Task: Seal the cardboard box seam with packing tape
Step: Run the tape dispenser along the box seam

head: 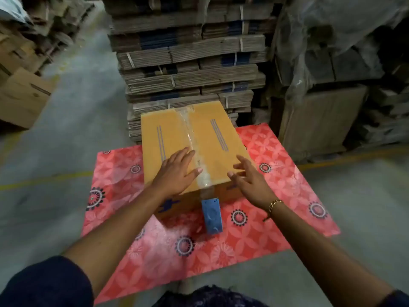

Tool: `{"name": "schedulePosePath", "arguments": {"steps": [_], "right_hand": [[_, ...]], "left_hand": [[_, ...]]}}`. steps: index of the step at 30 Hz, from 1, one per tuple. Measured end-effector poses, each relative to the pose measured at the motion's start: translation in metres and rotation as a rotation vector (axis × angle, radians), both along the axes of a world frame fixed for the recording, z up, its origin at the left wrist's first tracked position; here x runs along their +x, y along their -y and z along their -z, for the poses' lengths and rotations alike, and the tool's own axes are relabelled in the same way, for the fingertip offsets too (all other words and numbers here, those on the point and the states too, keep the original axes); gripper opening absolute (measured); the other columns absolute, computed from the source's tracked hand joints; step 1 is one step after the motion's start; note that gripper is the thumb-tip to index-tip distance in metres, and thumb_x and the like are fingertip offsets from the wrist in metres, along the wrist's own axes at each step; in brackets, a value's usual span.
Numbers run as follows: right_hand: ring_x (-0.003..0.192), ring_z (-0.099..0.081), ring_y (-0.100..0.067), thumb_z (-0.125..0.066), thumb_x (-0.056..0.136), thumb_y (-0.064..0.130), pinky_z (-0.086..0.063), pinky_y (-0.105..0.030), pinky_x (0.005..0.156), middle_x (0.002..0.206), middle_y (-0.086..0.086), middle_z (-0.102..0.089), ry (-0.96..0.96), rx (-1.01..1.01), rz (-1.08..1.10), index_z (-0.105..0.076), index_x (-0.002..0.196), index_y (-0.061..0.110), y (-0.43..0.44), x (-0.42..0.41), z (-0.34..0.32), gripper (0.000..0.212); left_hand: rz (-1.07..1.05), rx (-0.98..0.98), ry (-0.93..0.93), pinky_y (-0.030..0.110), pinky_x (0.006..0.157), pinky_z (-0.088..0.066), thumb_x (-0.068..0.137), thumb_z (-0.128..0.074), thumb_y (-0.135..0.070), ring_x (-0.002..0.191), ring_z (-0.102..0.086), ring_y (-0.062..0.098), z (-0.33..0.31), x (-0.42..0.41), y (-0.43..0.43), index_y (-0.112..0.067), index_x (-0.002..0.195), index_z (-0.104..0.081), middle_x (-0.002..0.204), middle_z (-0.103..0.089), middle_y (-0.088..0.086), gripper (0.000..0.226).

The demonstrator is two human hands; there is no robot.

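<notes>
Rough grey concrete floor spreads under you, and bundled flat corrugated cartons rise in a strapped stack just behind the cardboard box. From your head view, that box is a smooth tan rectangular block sitting on a pink floral mat with dark ring motifs, laid flat on the floor. Glossy clear packing tape runs along the box's centre seam from the far edge to the near edge and folds down over the near face, wrinkled where it bends. At the foot of that near face, a blue plastic tape dispenser rests on the mat, touching the tape's end. Your left hand lies flat on the box top just left of the seam, fingers spread wide, thumb reaching to the tape. Your right hand is at the box's near right corner, fingers loosely open, gripping nothing; a thin chain bracelet circles its wrist.
</notes>
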State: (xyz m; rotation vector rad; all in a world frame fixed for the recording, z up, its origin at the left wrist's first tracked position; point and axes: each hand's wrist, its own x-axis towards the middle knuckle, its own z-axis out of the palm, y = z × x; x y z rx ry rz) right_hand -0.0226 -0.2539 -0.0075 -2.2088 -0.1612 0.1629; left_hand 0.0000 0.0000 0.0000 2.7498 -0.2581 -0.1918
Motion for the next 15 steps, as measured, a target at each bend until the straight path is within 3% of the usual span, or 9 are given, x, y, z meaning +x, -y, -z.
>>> {"name": "schedulePosePath", "arguments": {"steps": [3,5,7,10,15], "right_hand": [[0.105,-0.067,-0.016,-0.054,0.084,0.062,-0.055,-0.044,0.091,0.129,-0.001,-0.063,-0.092,0.031,0.093,-0.033,0.151,0.027,-0.009,-0.031,0.038,0.079],[0.104,-0.067,-0.02,-0.059,0.086,0.054,-0.055,-0.039,0.088,0.132,-0.006,-0.061,-0.181,0.023,0.141,-0.032,0.152,0.023,-0.017,-0.057,0.067,0.078],[0.11,-0.063,-0.025,-0.065,0.089,0.042,-0.051,-0.035,0.089,0.133,-0.009,-0.057,-0.251,-0.011,0.172,-0.027,0.154,0.019,-0.027,-0.075,0.087,0.078],[0.122,-0.057,-0.027,-0.069,0.088,0.042,-0.048,-0.034,0.094,0.138,-0.008,-0.052,-0.33,-0.053,0.167,-0.021,0.155,0.014,-0.042,-0.089,0.109,0.087],[0.136,-0.046,-0.027,-0.065,0.078,0.059,-0.042,-0.038,0.106,0.149,-0.009,-0.046,-0.309,-0.111,0.252,-0.023,0.155,0.014,-0.074,-0.09,0.131,0.098]], "left_hand": [[0.157,0.094,-0.035,0.044,0.123,-0.013,0.099,-0.037,-0.061,0.157,-0.01,0.02,0.021,-0.001,-0.003,-0.025,0.161,-0.018,0.172,-0.008,-0.002,0.074],[0.282,0.171,-0.074,0.042,0.123,-0.01,0.088,-0.036,-0.06,0.158,-0.006,0.02,0.036,-0.002,-0.004,-0.026,0.162,-0.014,0.172,-0.003,-0.002,0.084],[0.383,0.224,-0.088,0.043,0.124,-0.006,0.08,-0.04,-0.054,0.159,-0.003,0.02,0.048,0.003,-0.006,-0.026,0.162,-0.01,0.172,0.002,-0.001,0.091],[0.482,0.276,-0.059,0.046,0.125,-0.003,0.079,-0.049,-0.047,0.159,0.002,0.019,0.063,0.013,-0.006,-0.026,0.163,-0.005,0.172,0.006,-0.001,0.096],[0.568,0.339,0.084,0.051,0.126,-0.006,0.082,-0.054,-0.048,0.159,0.005,0.019,0.091,0.02,-0.008,-0.026,0.163,0.001,0.172,0.007,0.0,0.1]]}}
